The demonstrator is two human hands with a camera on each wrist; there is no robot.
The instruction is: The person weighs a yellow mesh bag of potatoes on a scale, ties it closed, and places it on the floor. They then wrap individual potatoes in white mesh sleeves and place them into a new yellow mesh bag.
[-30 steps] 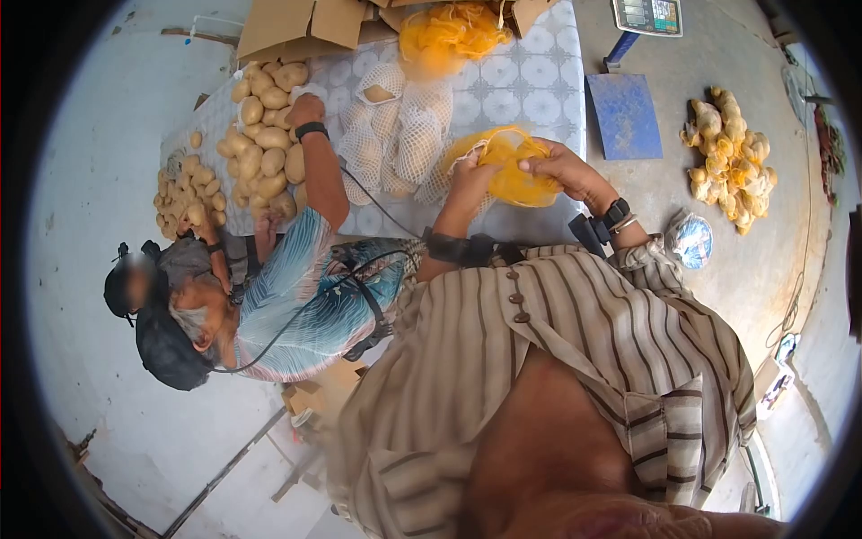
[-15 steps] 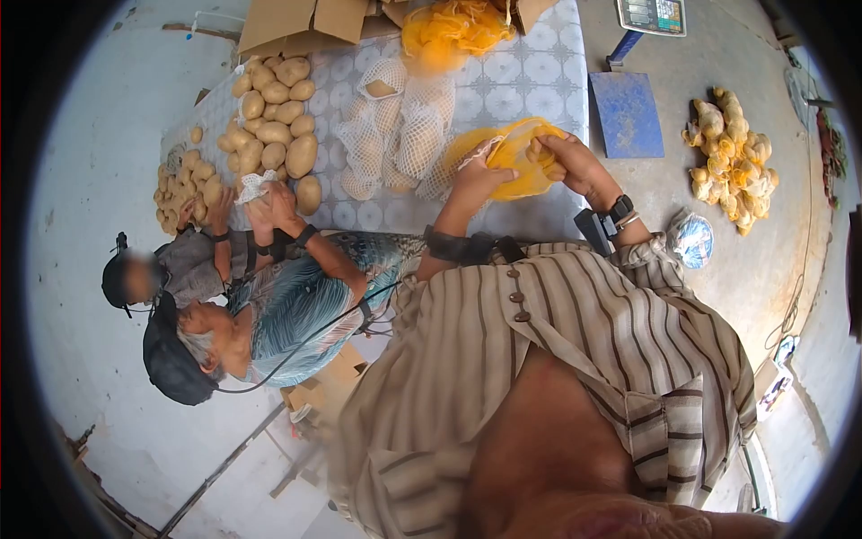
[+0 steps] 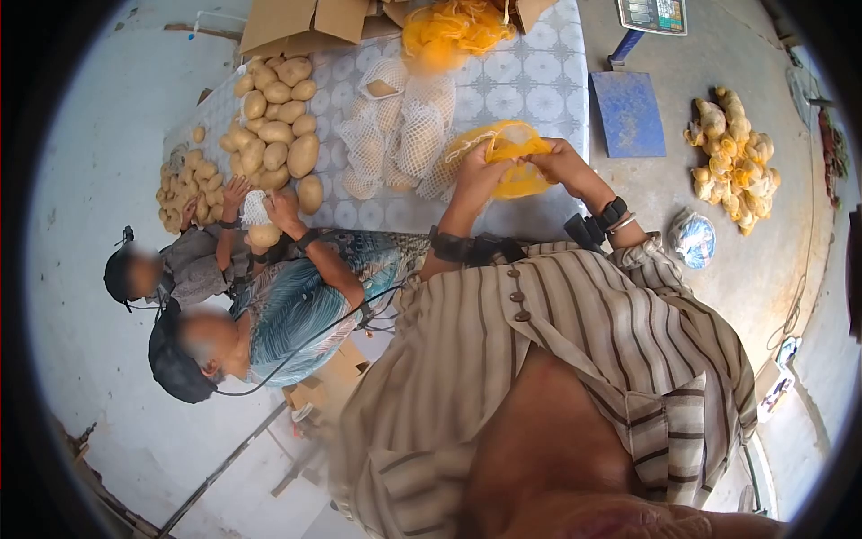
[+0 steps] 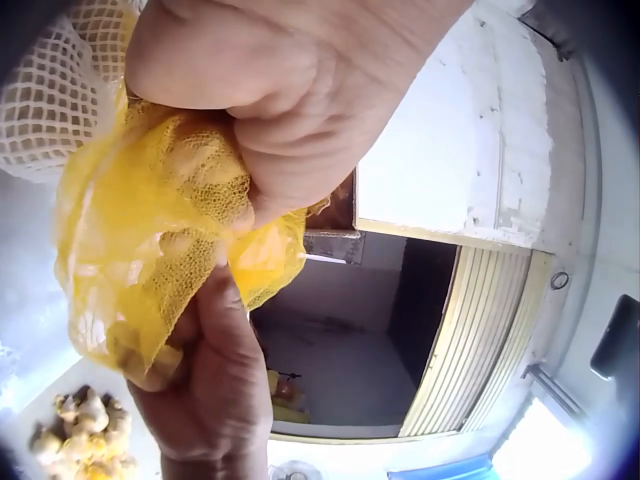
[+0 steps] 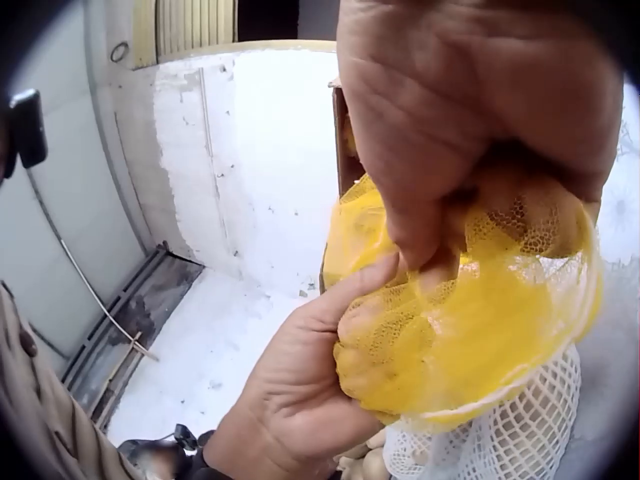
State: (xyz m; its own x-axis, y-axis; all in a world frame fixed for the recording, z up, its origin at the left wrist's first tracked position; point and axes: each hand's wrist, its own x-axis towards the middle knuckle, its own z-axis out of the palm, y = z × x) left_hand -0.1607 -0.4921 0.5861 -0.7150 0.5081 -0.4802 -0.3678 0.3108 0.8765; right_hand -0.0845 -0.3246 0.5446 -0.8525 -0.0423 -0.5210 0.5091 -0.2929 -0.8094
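Observation:
A yellow mesh bag [image 3: 523, 183] is stretched between my two hands over the table's near edge. My left hand [image 3: 479, 172] pinches one side of its gathered mesh, thumb toward the other hand. Opposite it, my right hand [image 3: 573, 171] pinches the other side. Close up in the right wrist view, fingers show through the mesh, and a white band runs along the bag's edge [image 5: 480, 408]. Just beyond my left hand lie potatoes in white foam nets [image 3: 420, 139].
Bare potatoes [image 3: 277, 132] are heaped to the left, where two people work beside me. More yellow mesh [image 3: 453, 34] lies by a cardboard box [image 3: 305, 27] at the back. Right of the table stand a blue-platform scale [image 3: 627, 115] and filled yellow bags [image 3: 734, 162] on the floor.
My hands have shifted on the yellow bag, the right one rising, then lowering closer to the left. The neighbouring person drew an arm back from the heap and now holds a potato with a white net.

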